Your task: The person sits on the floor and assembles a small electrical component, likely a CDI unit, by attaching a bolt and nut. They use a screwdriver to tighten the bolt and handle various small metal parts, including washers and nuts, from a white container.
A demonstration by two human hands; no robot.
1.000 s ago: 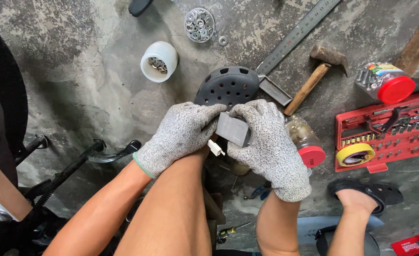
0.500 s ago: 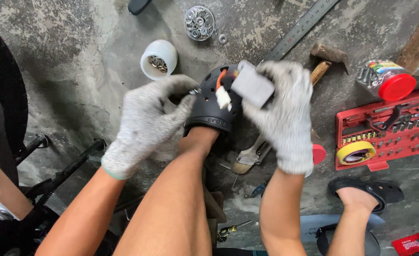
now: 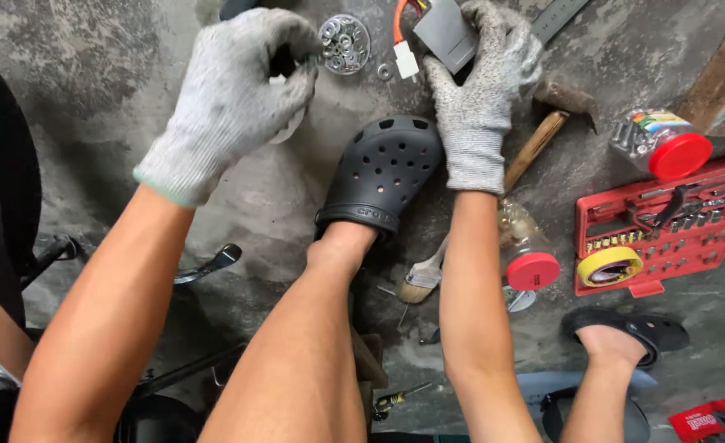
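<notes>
A far dish holds washers. The right hand clamps a grey box; the left hand is curled shut just left of it.

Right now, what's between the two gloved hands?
In the head view, a round dish of metal washers sits on the concrete between the left hand and the right hand, which holds a grey box.
</notes>
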